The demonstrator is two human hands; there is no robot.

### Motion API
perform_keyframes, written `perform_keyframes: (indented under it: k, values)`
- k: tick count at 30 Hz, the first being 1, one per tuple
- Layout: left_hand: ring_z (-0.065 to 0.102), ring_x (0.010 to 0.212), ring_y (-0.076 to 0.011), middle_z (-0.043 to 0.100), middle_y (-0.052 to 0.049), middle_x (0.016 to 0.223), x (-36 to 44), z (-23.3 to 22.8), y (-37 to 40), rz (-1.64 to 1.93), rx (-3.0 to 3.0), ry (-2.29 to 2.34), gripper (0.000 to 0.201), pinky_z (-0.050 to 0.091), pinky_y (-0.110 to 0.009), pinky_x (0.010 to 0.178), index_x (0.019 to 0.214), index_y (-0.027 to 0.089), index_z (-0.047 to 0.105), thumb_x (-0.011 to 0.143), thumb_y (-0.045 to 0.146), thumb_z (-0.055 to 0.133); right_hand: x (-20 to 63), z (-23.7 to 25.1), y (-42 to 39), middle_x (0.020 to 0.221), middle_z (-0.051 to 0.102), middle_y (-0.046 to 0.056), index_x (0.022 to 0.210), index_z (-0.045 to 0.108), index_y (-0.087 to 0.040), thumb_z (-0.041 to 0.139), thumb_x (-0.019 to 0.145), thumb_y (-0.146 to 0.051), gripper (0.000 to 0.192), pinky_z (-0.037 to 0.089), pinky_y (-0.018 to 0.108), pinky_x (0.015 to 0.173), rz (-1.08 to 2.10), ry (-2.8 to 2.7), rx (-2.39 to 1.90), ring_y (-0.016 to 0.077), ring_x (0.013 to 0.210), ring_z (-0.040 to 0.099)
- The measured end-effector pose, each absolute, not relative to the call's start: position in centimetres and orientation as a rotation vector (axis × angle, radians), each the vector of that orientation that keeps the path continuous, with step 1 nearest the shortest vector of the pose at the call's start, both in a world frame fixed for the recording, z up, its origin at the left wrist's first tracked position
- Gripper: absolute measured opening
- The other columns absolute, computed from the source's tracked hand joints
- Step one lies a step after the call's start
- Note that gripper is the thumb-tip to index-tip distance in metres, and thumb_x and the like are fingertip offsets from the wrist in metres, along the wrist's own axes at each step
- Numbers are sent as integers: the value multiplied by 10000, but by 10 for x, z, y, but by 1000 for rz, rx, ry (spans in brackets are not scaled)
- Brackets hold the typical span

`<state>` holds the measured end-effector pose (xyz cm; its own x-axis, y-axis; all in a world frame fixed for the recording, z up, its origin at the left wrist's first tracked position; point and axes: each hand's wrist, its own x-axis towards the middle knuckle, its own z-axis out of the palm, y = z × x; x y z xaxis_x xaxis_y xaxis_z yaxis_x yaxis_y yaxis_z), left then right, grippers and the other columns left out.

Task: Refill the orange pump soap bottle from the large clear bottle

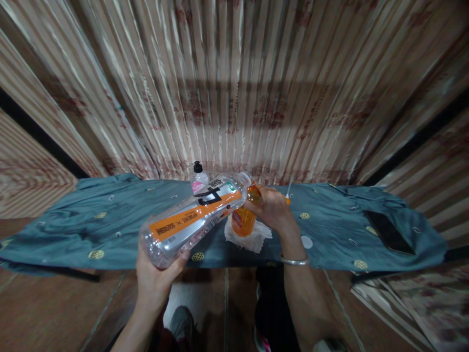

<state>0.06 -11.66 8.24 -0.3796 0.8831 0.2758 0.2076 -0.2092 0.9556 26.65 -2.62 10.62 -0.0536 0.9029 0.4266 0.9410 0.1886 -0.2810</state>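
My left hand [157,274] grips the base of a large clear plastic bottle [194,220] with an orange and silver label. The bottle is tilted, its neck up and to the right, with the mouth against the top of a smaller orange bottle [244,220]. Around the upper part of that orange bottle my right hand [273,205] is closed. Orange liquid or tinted plastic shows in it; I cannot tell which. It stands on a crumpled white tissue [252,237]. Where the two mouths meet, the detail is partly hidden.
Behind the large bottle stands a small clear bottle with a black cap [198,168]. A white round cap [307,242] and a black phone [388,232] lie to the right on the teal cloth [330,215]. Striped curtains [234,98] hang at the back.
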Motion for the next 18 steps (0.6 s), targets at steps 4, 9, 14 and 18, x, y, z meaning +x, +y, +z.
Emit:
perform_keyframes:
  k: [4, 9, 14, 18]
  values:
    - [680, 1249, -397, 726, -162, 1264, -9, 77, -113, 1579, 1334, 1549, 902, 504, -503, 1132, 1378, 128, 603, 609, 486, 909, 267, 104, -26, 967, 791, 115, 978, 675, -189, 745, 935, -404, 230, 495, 339, 827, -115, -1971, -1697, 277, 945, 738]
    - [662, 1278, -426, 708, -186, 1333, -10, 74, -111, 1584, 1312, 1542, 994, 476, -534, 1162, 1435, 129, 572, 574, 479, 926, 266, 105, -26, 960, 794, 109, 958, 675, -198, 750, 935, -421, 236, 506, 334, 832, -137, -1959, -1701, 274, 937, 742]
    - [705, 1218, -403, 723, -172, 1328, -7, 76, -113, 1611, 1313, 1526, 956, 511, -527, 1130, 1460, 150, 560, 621, 449, 904, 266, 107, -26, 988, 802, 112, 960, 677, -195, 755, 934, -383, 205, 510, 333, 841, -97, -1977, -1699, 278, 953, 749]
    - [731, 1177, -405, 746, -191, 1296, -14, 73, -111, 1582, 1367, 1506, 965, 572, -526, 1058, 1463, 137, 558, 618, 432, 921, 266, 108, -27, 988, 803, 107, 942, 675, -199, 754, 936, -387, 204, 511, 330, 856, -103, -1981, -1681, 276, 958, 750]
